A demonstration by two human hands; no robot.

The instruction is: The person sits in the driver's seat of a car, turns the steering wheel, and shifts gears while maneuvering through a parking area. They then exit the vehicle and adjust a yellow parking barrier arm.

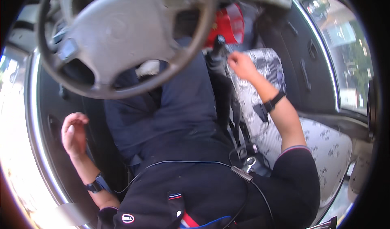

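A: Head view: seated behind the steering wheel (122, 29), right hand (242, 65) just beside the gear lever (218, 46), fingers loosely curled, gripping nothing yet.
B: Step in hand?
A: Seemingly reaching for the lever; next calls for closing around its knob.
B: Left hand (74, 133)?
A: Half open, empty, down by the door (46, 127).
B: Room?
A: Tight: wheel rim above the lap, patterned passenger seat (325, 143) to the right.
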